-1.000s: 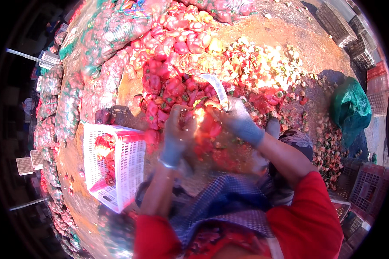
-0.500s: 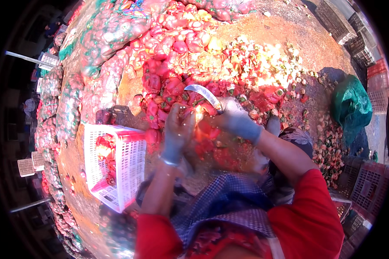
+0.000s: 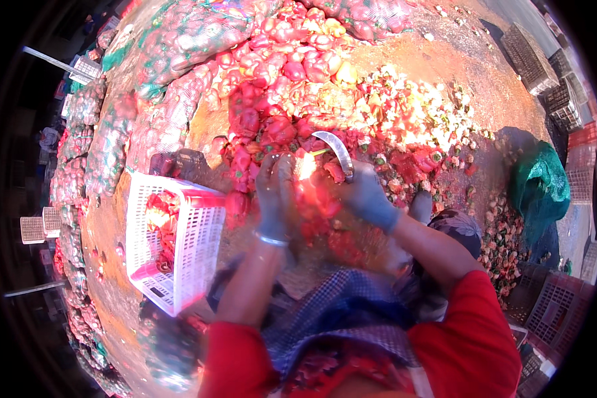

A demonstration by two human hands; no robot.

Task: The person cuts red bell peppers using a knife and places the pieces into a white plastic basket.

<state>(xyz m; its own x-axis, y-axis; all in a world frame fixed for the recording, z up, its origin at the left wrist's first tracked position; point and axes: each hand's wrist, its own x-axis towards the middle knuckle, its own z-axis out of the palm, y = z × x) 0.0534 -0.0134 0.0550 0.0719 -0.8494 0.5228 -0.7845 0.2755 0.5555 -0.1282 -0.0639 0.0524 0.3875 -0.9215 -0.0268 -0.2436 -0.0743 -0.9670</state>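
Knife with a thin, curved, silvery blade (image 3: 340, 151) is in the right hand (image 3: 368, 199), blue-grey glove on, fingers clenched round the handle, which the fist hides. Blade arcs up and left from the fist, above the scraps between the hands. Dark marks along its flat; can't tell if they're writing.

Small, ragged red pepper piece (image 3: 334, 172) sits just left of the right fist, by the blade's base; contact with the fingers unclear. Left hand (image 3: 274, 199), matching glove, points away from the body, just left of a bright sunlit spot. Can't tell whether its fingers grasp anything.

Loose heap of glossy, whole red peppers (image 3: 280, 129) lies beyond the hands, upper part washed out by sun. Pale, green-tipped pepper cores (image 3: 411, 109) spread to its right.

White perforated plastic crate (image 3: 200, 255), left of the left hand, holds red pepper pieces. Dark rectangular label (image 3: 159, 292) near its lower edge, too small to read.
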